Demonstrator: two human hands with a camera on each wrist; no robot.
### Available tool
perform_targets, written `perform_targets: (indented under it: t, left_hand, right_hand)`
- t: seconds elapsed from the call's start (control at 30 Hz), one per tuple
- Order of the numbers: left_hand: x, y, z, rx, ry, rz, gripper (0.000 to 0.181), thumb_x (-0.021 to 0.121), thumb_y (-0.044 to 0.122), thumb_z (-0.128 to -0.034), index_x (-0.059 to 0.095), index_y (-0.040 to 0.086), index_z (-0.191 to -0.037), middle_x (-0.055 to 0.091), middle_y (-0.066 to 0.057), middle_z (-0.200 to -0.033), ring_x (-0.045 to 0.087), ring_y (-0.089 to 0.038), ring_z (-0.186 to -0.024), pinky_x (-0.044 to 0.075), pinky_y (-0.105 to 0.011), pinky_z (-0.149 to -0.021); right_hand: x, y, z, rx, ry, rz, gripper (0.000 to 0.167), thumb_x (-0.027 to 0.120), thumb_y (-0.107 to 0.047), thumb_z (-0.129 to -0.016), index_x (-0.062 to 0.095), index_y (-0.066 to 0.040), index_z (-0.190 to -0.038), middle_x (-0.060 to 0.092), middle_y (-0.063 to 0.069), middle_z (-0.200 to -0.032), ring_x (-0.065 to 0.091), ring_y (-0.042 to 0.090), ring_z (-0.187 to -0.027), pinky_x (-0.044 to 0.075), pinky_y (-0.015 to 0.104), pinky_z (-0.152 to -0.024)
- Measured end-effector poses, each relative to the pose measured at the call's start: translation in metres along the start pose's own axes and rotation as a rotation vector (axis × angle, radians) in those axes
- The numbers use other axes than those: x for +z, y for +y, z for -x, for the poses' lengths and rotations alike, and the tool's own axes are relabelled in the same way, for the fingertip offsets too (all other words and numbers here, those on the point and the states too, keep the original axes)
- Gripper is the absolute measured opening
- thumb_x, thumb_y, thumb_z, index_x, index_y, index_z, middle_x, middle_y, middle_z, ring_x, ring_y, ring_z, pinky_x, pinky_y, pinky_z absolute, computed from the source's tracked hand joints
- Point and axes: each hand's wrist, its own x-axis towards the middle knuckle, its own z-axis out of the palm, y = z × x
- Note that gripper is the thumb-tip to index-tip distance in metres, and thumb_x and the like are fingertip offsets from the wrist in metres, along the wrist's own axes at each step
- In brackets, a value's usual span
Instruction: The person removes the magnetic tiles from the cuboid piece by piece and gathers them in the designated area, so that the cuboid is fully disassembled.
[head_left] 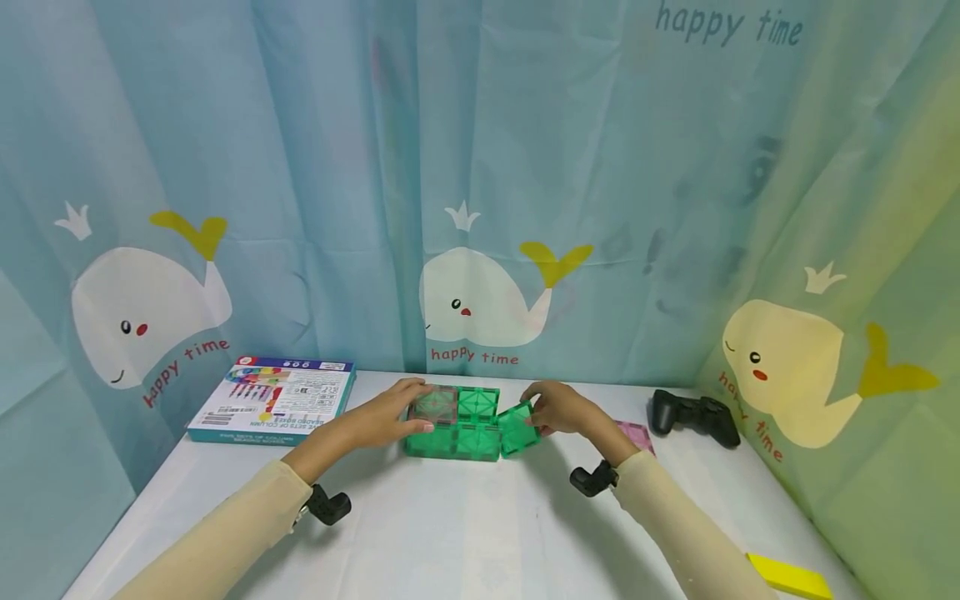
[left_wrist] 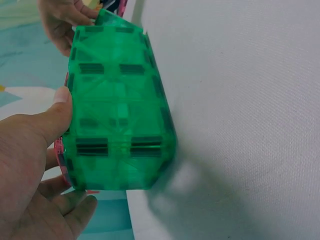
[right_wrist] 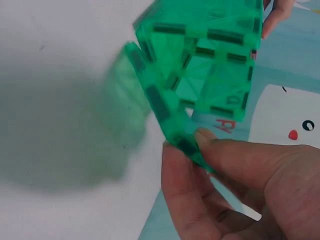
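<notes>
A box shape of green translucent magnetic tiles (head_left: 453, 443) stands on the white table, with a pink tile (head_left: 437, 404) on top at its left end. My left hand (head_left: 393, 414) holds that end. In the left wrist view its thumb (left_wrist: 61, 100) rests along the upper edge and the other fingers curl around the end. My right hand (head_left: 558, 408) pinches a single green square tile (right_wrist: 157, 102) between thumb and fingers. This tile is tilted at the box's right end, one edge close to it; whether they touch I cannot tell.
At the back left lies a flat boxed toy set (head_left: 270, 400). Partly behind the right forearm is a pink tile (head_left: 637, 437), with a black game controller (head_left: 693, 417) to its right. A yellow piece (head_left: 791, 575) lies near the front right edge. A whale-print curtain (head_left: 480, 167) surrounds the table.
</notes>
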Motion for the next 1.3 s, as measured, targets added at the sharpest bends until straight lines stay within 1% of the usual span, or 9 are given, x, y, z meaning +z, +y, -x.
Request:
perform_targets:
  t: [0.17, 0.27, 0.43, 0.53, 0.7, 0.9, 1.1, 1.2, 1.3]
  left_hand:
    - [0.0, 0.001, 0.001, 0.012, 0.001, -0.006, 0.076, 0.065, 0.041, -0.1063, 0.034, 0.004, -0.165, 0.024, -0.022, -0.171, 0.026, -0.043, -0.158, 0.03, -0.063, -0.124]
    - [0.0, 0.001, 0.001, 0.024, 0.006, -0.001, 0.075, 0.065, 0.04, -0.1064, 0.035, 0.004, -0.164, 0.025, -0.022, -0.171, 0.026, -0.043, -0.158, 0.03, -0.063, -0.124]
    - [0.001, 0.0, 0.002, 0.032, 0.01, 0.008, 0.074, 0.064, 0.041, -0.1067, 0.035, 0.006, -0.165, 0.025, -0.021, -0.171, 0.026, -0.043, -0.158, 0.03, -0.064, -0.123]
    - [0.001, -0.001, 0.002, 0.032, 0.011, 0.012, 0.074, 0.064, 0.042, -0.1065, 0.035, 0.007, -0.165, 0.025, -0.021, -0.171, 0.026, -0.043, -0.158, 0.031, -0.064, -0.123]
    - [0.002, -0.001, 0.002, 0.033, 0.014, 0.007, 0.074, 0.064, 0.043, -0.1065, 0.035, 0.007, -0.165, 0.025, -0.021, -0.17, 0.027, -0.043, -0.158, 0.031, -0.064, -0.123]
    - [0.002, 0.0, 0.003, 0.016, 0.015, 0.006, 0.075, 0.063, 0.043, -0.1066, 0.034, 0.008, -0.165, 0.023, -0.021, -0.172, 0.025, -0.043, -0.158, 0.029, -0.064, -0.124]
    - [0.001, 0.002, 0.003, 0.018, 0.011, 0.012, 0.074, 0.064, 0.043, -0.1066, 0.034, 0.008, -0.165, 0.023, -0.02, -0.172, 0.025, -0.043, -0.159, 0.03, -0.064, -0.124]
    - [0.001, 0.001, 0.003, 0.022, 0.01, 0.012, 0.073, 0.064, 0.042, -0.1066, 0.035, 0.009, -0.165, 0.023, -0.02, -0.171, 0.025, -0.043, -0.158, 0.03, -0.064, -0.123]
    - [0.002, 0.001, 0.003, 0.02, 0.007, 0.014, 0.073, 0.064, 0.042, -0.1064, 0.035, 0.01, -0.165, 0.024, -0.019, -0.171, 0.026, -0.041, -0.158, 0.031, -0.063, -0.123]
  right_hand:
    - [-0.013, 0.012, 0.012, -0.065, 0.036, -0.003, 0.038, 0.067, 0.002, -0.101, 0.058, 0.009, -0.137, 0.063, 0.024, -0.108, 0.073, 0.026, -0.082, 0.065, 0.04, -0.076]
    - [-0.024, 0.023, 0.017, -0.074, 0.057, -0.04, 0.037, 0.065, 0.002, -0.102, 0.056, 0.009, -0.138, 0.061, 0.025, -0.108, 0.073, 0.029, -0.086, 0.065, 0.042, -0.079]
    - [-0.044, 0.052, 0.026, -0.074, 0.021, -0.198, 0.04, 0.063, 0.003, -0.103, 0.051, 0.01, -0.141, 0.056, 0.026, -0.111, 0.07, 0.031, -0.091, 0.063, 0.053, -0.089]
    - [-0.052, 0.07, 0.034, -0.073, 0.015, -0.237, 0.041, 0.062, 0.001, -0.105, 0.049, 0.011, -0.142, 0.055, 0.027, -0.114, 0.069, 0.033, -0.093, 0.061, 0.055, -0.09]
    - [-0.053, 0.095, 0.042, -0.056, 0.087, -0.128, 0.04, 0.063, -0.003, -0.105, 0.054, 0.006, -0.142, 0.058, 0.028, -0.12, 0.069, 0.033, -0.094, 0.061, 0.045, -0.083]
    - [-0.047, 0.109, 0.041, -0.07, 0.153, -0.031, 0.036, 0.066, 0.001, -0.102, 0.057, 0.007, -0.136, 0.063, 0.027, -0.112, 0.067, 0.033, -0.095, 0.06, 0.038, -0.078]
    - [-0.039, 0.113, 0.039, -0.063, 0.13, 0.004, 0.032, 0.065, 0.001, -0.101, 0.057, 0.006, -0.132, 0.065, 0.026, -0.109, 0.063, 0.03, -0.093, 0.053, 0.035, -0.074]
    - [-0.036, 0.114, 0.037, -0.03, 0.104, 0.005, 0.032, 0.063, -0.001, -0.103, 0.056, 0.005, -0.133, 0.065, 0.025, -0.109, 0.062, 0.029, -0.092, 0.053, 0.037, -0.073]
    - [-0.034, 0.116, 0.034, -0.001, 0.097, 0.049, 0.033, 0.063, -0.002, -0.103, 0.056, 0.006, -0.134, 0.066, 0.023, -0.109, 0.062, 0.028, -0.093, 0.054, 0.038, -0.075]
